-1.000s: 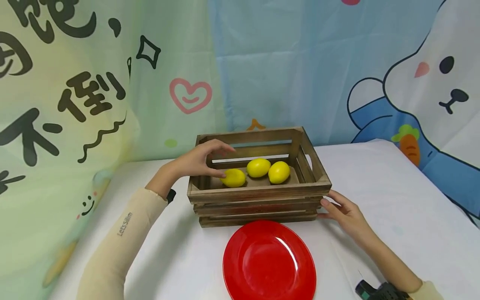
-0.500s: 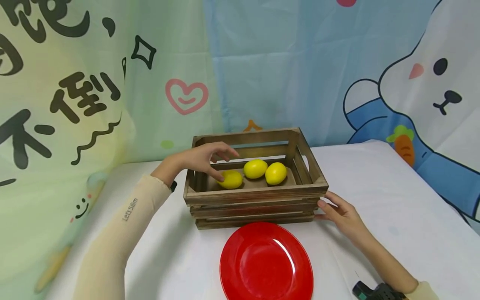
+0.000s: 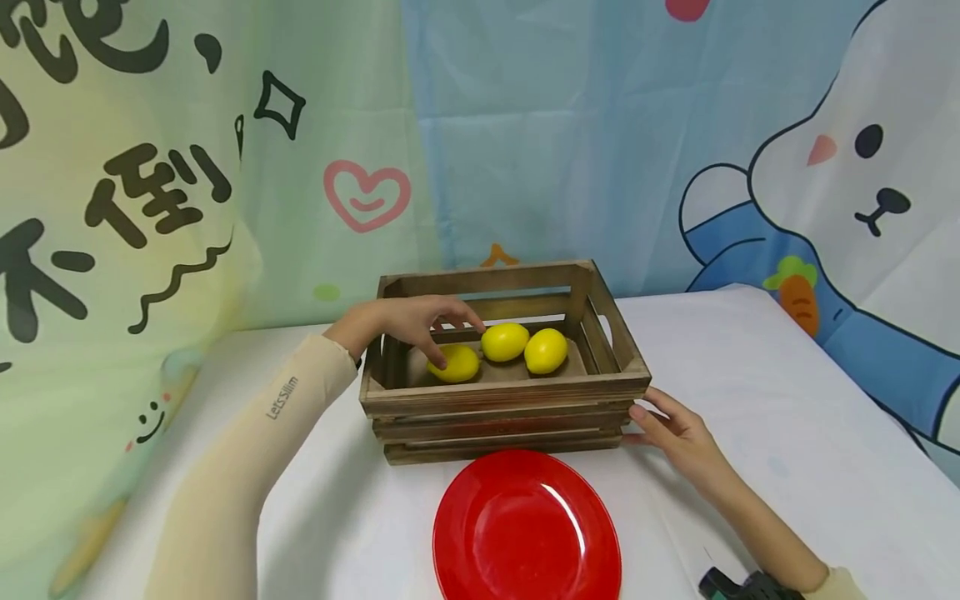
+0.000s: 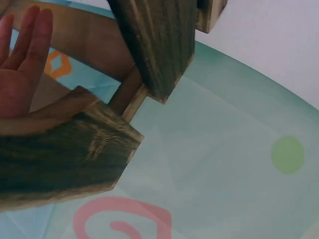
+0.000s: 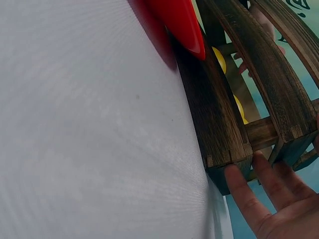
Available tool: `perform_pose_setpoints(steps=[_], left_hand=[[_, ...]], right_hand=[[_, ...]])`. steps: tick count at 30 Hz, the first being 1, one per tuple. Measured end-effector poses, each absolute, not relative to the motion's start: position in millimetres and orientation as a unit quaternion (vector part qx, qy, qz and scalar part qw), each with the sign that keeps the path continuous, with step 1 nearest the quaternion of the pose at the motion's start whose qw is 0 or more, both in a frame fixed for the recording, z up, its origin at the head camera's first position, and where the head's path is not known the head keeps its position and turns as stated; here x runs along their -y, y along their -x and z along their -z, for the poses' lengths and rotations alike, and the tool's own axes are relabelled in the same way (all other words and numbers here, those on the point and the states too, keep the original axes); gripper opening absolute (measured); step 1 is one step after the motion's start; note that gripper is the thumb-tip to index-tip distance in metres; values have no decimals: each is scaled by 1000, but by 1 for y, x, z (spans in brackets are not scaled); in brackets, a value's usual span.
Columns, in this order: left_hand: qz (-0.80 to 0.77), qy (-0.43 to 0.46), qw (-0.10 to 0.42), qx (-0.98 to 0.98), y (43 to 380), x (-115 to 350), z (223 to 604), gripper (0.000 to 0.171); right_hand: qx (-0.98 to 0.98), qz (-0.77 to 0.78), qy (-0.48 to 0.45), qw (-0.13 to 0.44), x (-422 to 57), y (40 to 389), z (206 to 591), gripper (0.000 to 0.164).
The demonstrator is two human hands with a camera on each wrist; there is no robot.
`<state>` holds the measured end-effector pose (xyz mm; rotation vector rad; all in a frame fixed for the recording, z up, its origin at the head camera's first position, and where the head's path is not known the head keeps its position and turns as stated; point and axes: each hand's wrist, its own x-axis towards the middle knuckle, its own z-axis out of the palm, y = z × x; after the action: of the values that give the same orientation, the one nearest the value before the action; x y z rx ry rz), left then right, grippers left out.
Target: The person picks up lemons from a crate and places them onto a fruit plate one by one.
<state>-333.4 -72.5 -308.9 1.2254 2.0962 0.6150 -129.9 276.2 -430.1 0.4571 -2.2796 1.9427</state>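
A slatted wooden crate [image 3: 510, 397] holds a left lemon [image 3: 461, 367], a middle lemon [image 3: 504, 342] and a right lemon [image 3: 546, 352]. Over its left side reaches my left hand [image 3: 411, 320], thumb at the left lemon and fingers stretched above it toward the middle one. In the left wrist view, that hand's fingers [image 4: 39, 45] look fairly straight inside the crate. At the crate's right front corner, my right hand [image 3: 678, 435] touches the wood. Its outstretched fingers [image 5: 241, 191] rest against the crate's end in the right wrist view.
In front of the crate lies a red plate [image 3: 448, 533] on the white tablecloth [image 3: 750, 367]. A printed curtain [image 3: 525, 167] hangs behind. A dark wrist device [image 3: 750, 586] shows at the lower right.
My left hand has moved right and lower over the left lemon. The right hand stays at the crate's corner. The whole view has shifted slightly, with the crate appearing farther left.
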Motion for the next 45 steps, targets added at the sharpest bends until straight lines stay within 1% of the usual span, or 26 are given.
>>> perform_pose_setpoints(steps=[4, 12, 19, 27, 34, 41, 45], left_hand=[[-211, -450, 332, -802, 343, 73, 310, 70], [-178, -447, 360, -800, 347, 76, 308, 60], [-111, -452, 370, -804, 344, 75, 310, 54], [-78, -437, 387, -809, 339, 80, 325, 58], [-42, -425, 395, -814, 346, 73, 327, 62], [11, -402, 414, -817, 350, 62, 331, 73], [15, -398, 414, -818, 349, 62, 330, 70]], right_hand=[[748, -642, -158, 57, -274, 132, 429, 50], [741, -649, -165, 51, -269, 134, 430, 49], [738, -654, -159, 49, -268, 133, 431, 48], [729, -661, -172, 34, -264, 132, 434, 49], [744, -644, -169, 45, -269, 133, 432, 46], [726, -661, -185, 53, -277, 133, 433, 49], [720, -664, -194, 54, -277, 136, 434, 49]])
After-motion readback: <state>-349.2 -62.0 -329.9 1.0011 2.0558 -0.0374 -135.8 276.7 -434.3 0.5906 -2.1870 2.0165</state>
